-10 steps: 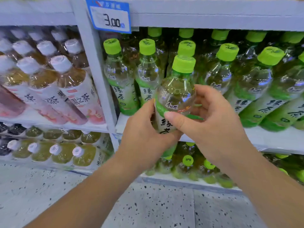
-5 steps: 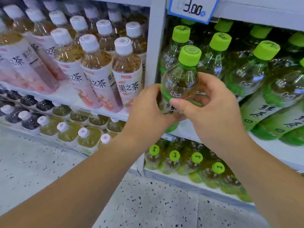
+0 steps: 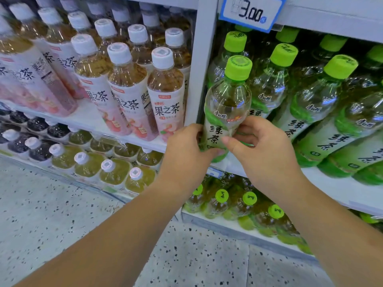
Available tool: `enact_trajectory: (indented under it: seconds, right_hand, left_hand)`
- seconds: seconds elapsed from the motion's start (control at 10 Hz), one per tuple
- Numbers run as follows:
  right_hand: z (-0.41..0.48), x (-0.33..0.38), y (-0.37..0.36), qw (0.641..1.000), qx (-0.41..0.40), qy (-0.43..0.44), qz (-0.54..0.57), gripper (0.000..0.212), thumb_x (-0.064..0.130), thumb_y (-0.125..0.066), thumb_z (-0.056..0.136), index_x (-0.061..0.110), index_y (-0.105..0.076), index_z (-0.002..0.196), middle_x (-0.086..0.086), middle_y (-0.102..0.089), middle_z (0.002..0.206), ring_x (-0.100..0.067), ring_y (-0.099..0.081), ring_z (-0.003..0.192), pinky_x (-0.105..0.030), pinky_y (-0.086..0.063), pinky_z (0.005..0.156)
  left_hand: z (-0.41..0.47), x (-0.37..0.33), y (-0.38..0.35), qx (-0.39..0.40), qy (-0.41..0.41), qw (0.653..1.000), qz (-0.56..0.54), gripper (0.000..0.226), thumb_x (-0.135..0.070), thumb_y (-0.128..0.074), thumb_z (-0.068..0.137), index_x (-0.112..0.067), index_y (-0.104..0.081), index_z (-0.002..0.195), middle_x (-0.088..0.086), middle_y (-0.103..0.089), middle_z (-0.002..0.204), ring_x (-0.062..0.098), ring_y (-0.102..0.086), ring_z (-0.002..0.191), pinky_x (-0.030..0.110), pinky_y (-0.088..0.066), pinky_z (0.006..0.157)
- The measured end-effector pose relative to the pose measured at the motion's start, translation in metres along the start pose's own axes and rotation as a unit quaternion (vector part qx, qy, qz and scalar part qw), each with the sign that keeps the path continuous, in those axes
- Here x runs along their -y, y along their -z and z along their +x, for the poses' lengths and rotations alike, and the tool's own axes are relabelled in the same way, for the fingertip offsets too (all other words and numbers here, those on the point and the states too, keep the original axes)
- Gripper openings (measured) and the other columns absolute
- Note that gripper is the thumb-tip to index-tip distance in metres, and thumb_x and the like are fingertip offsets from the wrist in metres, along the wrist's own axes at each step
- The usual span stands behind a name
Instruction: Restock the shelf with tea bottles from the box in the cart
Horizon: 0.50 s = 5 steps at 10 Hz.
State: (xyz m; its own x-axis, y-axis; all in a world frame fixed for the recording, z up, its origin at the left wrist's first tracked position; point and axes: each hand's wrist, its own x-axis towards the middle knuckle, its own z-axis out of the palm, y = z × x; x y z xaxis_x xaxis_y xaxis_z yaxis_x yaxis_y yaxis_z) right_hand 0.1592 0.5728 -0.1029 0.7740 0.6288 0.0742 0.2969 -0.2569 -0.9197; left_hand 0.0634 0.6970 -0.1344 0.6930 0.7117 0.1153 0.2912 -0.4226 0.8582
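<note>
A green-capped green tea bottle (image 3: 227,104) stands upright at the front left corner of the green tea shelf (image 3: 331,183), beside the grey shelf post (image 3: 202,65). My left hand (image 3: 184,150) grips its lower label from the left. My right hand (image 3: 265,150) holds it from the right with thumb and fingers curled round the label. Behind it and to the right stand several more green tea bottles (image 3: 323,96). The box and cart are out of view.
Left of the post stand several white-capped fruit tea bottles (image 3: 165,94). A blue price tag (image 3: 251,12) reading 3.00 hangs above. Lower shelves hold yellow-green bottles (image 3: 112,172) and more green-capped bottles (image 3: 244,201). Speckled floor (image 3: 62,220) lies below.
The view has swung to the left, bringing the fruit tea section in. Both hands have slid down the bottle, which now sits lower at the shelf's front corner.
</note>
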Motion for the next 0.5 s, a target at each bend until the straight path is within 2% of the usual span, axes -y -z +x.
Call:
enact_trajectory:
  seconds: [0.1, 0.2, 0.3, 0.4, 0.5]
  right_hand:
    - [0.000, -0.007, 0.001, 1.000, 0.004, -0.028, -0.006, 0.027, 0.021, -0.077, 0.087, 0.027, -0.069, 0.112, 0.014, -0.073, 0.098, 0.000, -0.069, 0.091, -0.018, -0.056, 0.082]
    - [-0.002, -0.009, 0.002, 0.999, 0.007, -0.051, -0.013, 0.027, 0.027, -0.075, 0.089, 0.027, -0.069, 0.115, 0.012, -0.073, 0.102, -0.002, -0.069, 0.091, -0.027, -0.057, 0.086]
    - [-0.006, -0.012, -0.001, 0.994, 0.007, -0.105, -0.011, 0.037, 0.041, -0.069, 0.092, 0.029, -0.062, 0.127, 0.013, -0.070, 0.107, -0.005, -0.068, 0.093, -0.039, -0.056, 0.090]
    - [-0.012, -0.015, -0.006, 0.989, 0.006, -0.146, 0.001, 0.046, 0.048, -0.063, 0.094, 0.027, -0.057, 0.134, 0.013, -0.068, 0.109, -0.012, -0.068, 0.100, -0.045, -0.054, 0.095]
    - [-0.021, -0.011, -0.011, 0.974, 0.017, -0.227, 0.012, 0.054, 0.055, -0.054, 0.097, 0.024, -0.052, 0.141, 0.013, -0.064, 0.112, -0.016, -0.065, 0.106, -0.047, -0.051, 0.100]
  left_hand:
    - [-0.002, 0.001, -0.001, 0.005, -0.003, 1.000, 0.015, 0.039, -0.035, -0.089, 0.074, -0.021, -0.073, 0.107, -0.007, -0.071, 0.099, 0.006, -0.065, 0.090, 0.034, -0.058, 0.079]
    - [-0.005, 0.001, -0.001, 0.003, 0.014, 1.000, 0.011, 0.044, -0.040, -0.086, 0.076, -0.022, -0.071, 0.113, -0.007, -0.067, 0.104, 0.009, -0.063, 0.097, 0.029, -0.057, 0.081]
    - [-0.015, 0.000, -0.001, -0.002, 0.048, 0.999, -0.004, 0.047, -0.045, -0.079, 0.082, -0.022, -0.065, 0.120, -0.019, -0.061, 0.102, 0.000, -0.060, 0.099, 0.011, -0.047, 0.075]
    - [-0.021, -0.003, 0.002, 0.013, 0.083, 0.996, -0.020, 0.049, -0.057, -0.070, 0.084, -0.027, -0.062, 0.122, -0.021, -0.059, 0.105, 0.003, -0.060, 0.102, 0.014, -0.044, 0.076]
    - [-0.029, -0.016, 0.007, 0.059, 0.173, 0.980, -0.077, 0.065, -0.072, -0.052, 0.080, -0.026, -0.059, 0.126, -0.016, -0.062, 0.113, 0.010, -0.063, 0.105, 0.027, -0.047, 0.083]
